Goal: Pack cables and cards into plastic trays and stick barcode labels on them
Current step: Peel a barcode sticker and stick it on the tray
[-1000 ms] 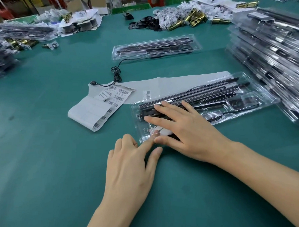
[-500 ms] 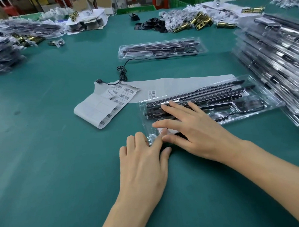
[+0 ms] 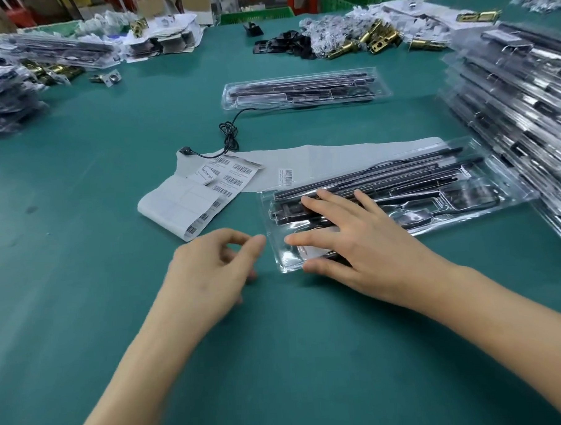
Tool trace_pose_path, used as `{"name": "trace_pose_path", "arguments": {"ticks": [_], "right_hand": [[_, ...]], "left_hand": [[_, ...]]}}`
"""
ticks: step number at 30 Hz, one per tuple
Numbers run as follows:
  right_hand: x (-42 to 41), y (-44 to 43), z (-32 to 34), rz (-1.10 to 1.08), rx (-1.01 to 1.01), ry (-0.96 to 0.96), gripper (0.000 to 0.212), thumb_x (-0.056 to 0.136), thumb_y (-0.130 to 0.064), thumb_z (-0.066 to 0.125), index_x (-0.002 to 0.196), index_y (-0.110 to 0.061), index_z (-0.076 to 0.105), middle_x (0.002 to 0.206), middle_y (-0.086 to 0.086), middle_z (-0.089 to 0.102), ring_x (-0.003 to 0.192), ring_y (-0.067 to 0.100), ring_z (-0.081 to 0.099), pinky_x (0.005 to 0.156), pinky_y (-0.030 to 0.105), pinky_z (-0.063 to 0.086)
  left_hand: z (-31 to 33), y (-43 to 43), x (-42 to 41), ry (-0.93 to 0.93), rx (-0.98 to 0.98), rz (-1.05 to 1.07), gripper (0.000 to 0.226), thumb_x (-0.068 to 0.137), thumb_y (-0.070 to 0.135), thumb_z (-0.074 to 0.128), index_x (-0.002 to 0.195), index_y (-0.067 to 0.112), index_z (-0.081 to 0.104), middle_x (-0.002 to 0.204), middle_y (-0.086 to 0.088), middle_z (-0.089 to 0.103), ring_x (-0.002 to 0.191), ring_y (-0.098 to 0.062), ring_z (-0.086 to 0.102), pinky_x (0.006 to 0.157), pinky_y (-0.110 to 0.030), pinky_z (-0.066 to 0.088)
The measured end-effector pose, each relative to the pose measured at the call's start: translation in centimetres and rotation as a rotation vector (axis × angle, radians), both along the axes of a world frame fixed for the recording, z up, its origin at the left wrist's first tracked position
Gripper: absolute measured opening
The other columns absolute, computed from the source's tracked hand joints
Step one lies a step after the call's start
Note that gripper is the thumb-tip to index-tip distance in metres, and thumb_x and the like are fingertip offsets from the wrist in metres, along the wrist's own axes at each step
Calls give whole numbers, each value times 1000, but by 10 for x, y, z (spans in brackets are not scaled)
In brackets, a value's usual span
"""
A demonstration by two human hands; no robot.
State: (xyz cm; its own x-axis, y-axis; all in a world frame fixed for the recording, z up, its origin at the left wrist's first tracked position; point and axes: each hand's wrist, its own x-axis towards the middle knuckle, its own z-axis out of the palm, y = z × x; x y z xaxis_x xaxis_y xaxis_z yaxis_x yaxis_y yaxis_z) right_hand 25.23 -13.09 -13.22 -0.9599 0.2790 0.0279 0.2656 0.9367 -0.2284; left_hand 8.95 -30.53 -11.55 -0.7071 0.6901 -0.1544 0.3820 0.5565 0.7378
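Pressing flat on the near left end of the clear plastic tray (image 3: pixel 514 184) with the right hand (image 3: pixel 364 250), 4 fingers straight and spread. Holding nothing in the left hand (image 3: pixel 208 273), just left of that tray's near corner, fingers loosely curled.

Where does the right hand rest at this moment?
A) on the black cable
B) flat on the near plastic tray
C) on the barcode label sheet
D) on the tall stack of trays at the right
B: the right hand lies with straight fingers on the near plastic tray, apart from the label sheet.
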Motion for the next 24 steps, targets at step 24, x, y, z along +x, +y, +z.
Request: {"name": "trace_pose_path", "arguments": {"ticks": [24], "right_hand": [[5, 0, 7, 2, -274, 342, 39, 97, -57, 50, 121, -33, 69, 141, -10, 50, 138, 3, 40, 122, 45, 27]], "left_hand": [[0, 39, 0, -647, 231, -60, 19, 92, 5, 73, 94, 9, 54, 75, -9, 67, 67, -22, 63, 56, -22, 53]]}}
